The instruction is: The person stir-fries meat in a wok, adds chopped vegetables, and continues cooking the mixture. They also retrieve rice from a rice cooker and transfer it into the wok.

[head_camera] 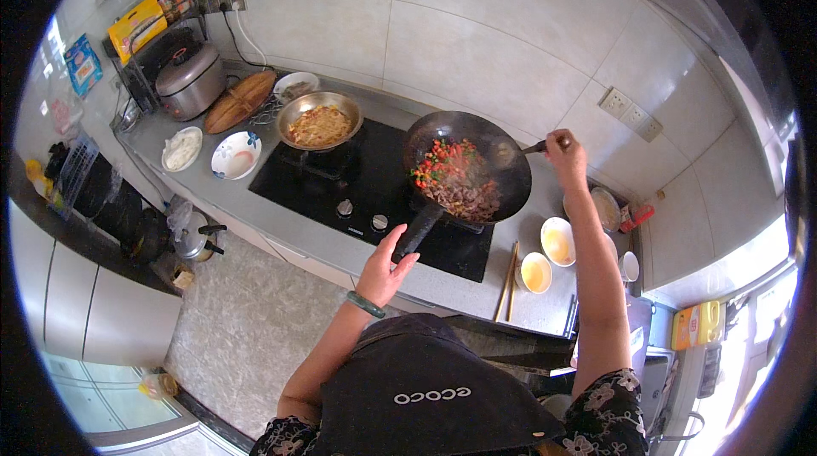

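Note:
A black wok [520,191] sits over the right burner with chopped red and green peppers [450,159] and browned minced meat [469,197] in it. My left hand [380,274] is at the end of the wok handle [421,229], thumb and fingers spread on either side; whether they press on it is unclear. Beyond the wok's right rim, my right hand [567,156] grips the dark handle of a cooking spatula or ladle [533,148]. Its metal head [505,152] lies inside the wok, partly blurred by steam.
A steel pan of cooked food [319,127] rests on the left burner of the black hob [383,175]. Bowls of yellow liquid [535,274] and chopsticks [507,283] lie to the right. Leftward stand a flowered bowl [236,156], a white-filled bowl [183,149] and a rice cooker [190,82].

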A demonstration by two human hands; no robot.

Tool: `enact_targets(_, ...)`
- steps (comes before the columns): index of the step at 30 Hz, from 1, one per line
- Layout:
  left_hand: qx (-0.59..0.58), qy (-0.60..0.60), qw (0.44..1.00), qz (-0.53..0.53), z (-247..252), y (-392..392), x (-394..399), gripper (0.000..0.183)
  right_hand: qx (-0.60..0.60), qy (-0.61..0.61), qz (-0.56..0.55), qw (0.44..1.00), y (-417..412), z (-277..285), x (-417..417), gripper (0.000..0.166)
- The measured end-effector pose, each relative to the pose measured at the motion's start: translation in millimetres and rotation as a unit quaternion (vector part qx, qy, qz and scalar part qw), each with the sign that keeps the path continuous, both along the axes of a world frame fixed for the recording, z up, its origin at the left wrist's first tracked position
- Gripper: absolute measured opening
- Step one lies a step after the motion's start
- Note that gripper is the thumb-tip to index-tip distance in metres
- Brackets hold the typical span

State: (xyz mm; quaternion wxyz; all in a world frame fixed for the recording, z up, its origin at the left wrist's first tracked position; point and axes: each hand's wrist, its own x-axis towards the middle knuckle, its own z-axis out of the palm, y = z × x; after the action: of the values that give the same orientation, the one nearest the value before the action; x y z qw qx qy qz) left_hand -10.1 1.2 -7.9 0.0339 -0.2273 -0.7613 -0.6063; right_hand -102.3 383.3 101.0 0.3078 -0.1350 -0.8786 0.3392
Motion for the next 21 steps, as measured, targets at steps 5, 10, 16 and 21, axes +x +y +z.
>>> enact_targets(5,-0.006,-0.037,0.999,-0.010,0.6,-5.5,-0.4,0.054,-0.270,0.033,0.128,0.954,-54.8,0.5,-1.4,0.023)
enact_targets(10,-0.004,-0.054,0.999,-0.007,-2.7,-5.1,-0.2,0.054,-0.276,0.039,0.176,0.944,-92.9,32.1,15.3,0.021)
enact_targets(16,-0.008,-0.070,0.997,-0.017,1.3,-5.1,0.8,0.055,-0.190,-0.013,0.141,0.971,-92.6,16.2,15.6,0.020)
enact_targets(21,-0.007,-0.066,0.998,-0.016,2.2,-5.3,0.9,0.055,-0.009,-0.007,0.059,0.998,-68.3,29.5,22.0,0.021)
